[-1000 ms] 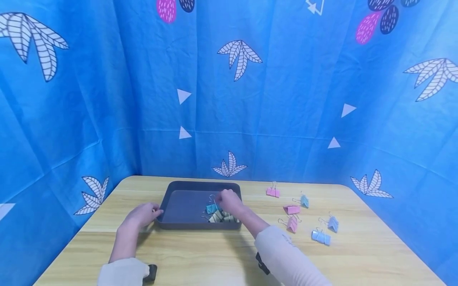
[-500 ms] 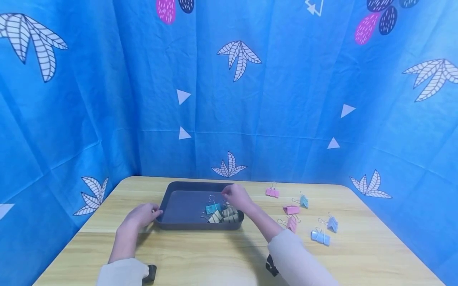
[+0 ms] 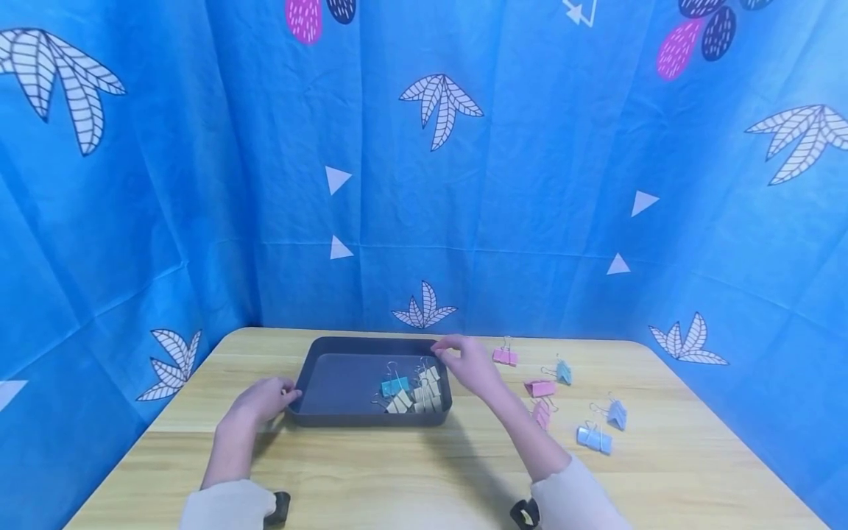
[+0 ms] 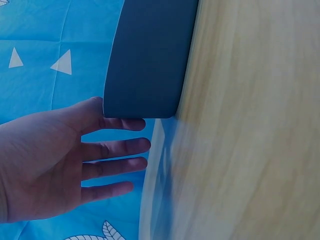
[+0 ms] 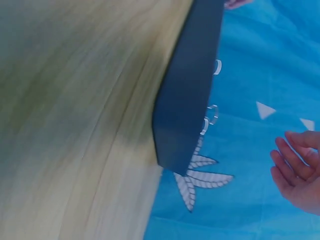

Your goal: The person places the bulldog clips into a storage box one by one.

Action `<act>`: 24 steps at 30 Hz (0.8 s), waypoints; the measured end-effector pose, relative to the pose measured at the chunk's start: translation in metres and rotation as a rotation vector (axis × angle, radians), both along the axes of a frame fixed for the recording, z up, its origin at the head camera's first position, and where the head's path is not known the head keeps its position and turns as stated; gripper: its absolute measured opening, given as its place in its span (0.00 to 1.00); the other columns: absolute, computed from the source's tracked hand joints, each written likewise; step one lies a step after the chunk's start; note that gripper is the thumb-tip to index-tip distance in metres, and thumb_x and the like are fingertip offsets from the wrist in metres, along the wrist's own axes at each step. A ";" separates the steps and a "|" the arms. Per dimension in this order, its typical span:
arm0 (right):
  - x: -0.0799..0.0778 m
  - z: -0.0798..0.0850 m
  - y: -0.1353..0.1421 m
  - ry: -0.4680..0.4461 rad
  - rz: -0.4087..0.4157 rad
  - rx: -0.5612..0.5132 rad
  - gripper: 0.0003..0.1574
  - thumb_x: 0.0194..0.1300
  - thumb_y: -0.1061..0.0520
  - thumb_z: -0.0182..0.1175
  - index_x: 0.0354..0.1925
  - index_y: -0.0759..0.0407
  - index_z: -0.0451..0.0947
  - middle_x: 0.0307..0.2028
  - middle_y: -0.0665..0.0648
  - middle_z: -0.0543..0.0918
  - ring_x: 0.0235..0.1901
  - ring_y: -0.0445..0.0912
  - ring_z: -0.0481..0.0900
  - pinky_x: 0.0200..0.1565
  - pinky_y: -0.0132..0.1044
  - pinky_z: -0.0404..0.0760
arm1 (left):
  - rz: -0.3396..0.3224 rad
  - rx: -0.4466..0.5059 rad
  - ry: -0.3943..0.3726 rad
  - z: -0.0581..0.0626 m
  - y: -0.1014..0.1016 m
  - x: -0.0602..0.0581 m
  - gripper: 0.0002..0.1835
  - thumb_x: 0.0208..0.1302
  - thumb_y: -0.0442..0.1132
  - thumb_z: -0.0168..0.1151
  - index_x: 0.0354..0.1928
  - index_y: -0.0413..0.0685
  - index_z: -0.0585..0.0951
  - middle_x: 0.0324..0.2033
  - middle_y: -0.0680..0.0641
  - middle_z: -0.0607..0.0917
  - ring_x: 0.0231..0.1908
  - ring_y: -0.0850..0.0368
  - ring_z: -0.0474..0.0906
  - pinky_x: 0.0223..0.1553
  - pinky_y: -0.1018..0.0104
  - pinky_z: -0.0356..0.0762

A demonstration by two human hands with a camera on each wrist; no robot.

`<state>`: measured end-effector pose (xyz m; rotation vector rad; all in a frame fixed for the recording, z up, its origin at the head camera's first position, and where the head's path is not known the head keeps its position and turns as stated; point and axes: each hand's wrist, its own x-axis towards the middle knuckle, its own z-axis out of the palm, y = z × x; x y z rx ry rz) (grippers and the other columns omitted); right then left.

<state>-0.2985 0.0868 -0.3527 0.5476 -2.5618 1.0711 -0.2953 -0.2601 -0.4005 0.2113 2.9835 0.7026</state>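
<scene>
A dark grey rectangular tray (image 3: 367,420) sits on the table. At its left end my left hand (image 3: 265,399) pinches the wall, thumb over the rim; the other fingers (image 4: 116,147) extend straight outside it. Inside the tray's right part lie a teal binder clip (image 3: 394,386) and several pale yellow binder clips (image 3: 400,402). My right hand (image 3: 472,366) hovers by the tray's back right corner, fingers loosely bent. Nothing shows between them, and in the right wrist view the hand (image 5: 300,170) is apart from the tray.
Right of the tray lie three pink binder clips (image 3: 539,389), a teal one (image 3: 564,372) and two blue ones (image 3: 594,439). A blue patterned curtain (image 3: 530,184) surrounds the back and sides of the wooden table (image 3: 371,471).
My right hand has moved from above the clips in the tray rightward to its back right corner, uncovering pale yellow clips there. My left hand has stayed at the tray's left end.
</scene>
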 end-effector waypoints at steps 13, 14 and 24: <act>0.035 0.013 0.044 0.158 -0.109 -0.069 0.08 0.60 0.64 0.59 0.39 0.59 0.82 0.40 0.55 0.83 0.45 0.52 0.77 0.49 0.48 0.73 | -0.011 0.001 0.012 0.000 -0.001 -0.003 0.21 0.66 0.42 0.52 0.52 0.29 0.74 0.47 0.30 0.76 0.47 0.36 0.71 0.48 0.42 0.67; 0.036 0.014 0.046 0.160 -0.108 -0.069 0.08 0.60 0.63 0.59 0.39 0.58 0.82 0.40 0.55 0.83 0.44 0.51 0.77 0.48 0.48 0.73 | -0.010 0.001 0.011 0.000 -0.002 -0.002 0.21 0.66 0.42 0.52 0.52 0.29 0.74 0.47 0.31 0.76 0.46 0.37 0.72 0.47 0.42 0.68; 0.045 0.026 0.081 0.113 -0.112 0.029 0.10 0.63 0.60 0.58 0.43 0.59 0.80 0.43 0.56 0.81 0.43 0.53 0.77 0.48 0.51 0.73 | -0.014 0.012 0.004 -0.002 -0.002 0.000 0.21 0.67 0.41 0.52 0.52 0.29 0.74 0.46 0.32 0.77 0.45 0.38 0.72 0.47 0.41 0.68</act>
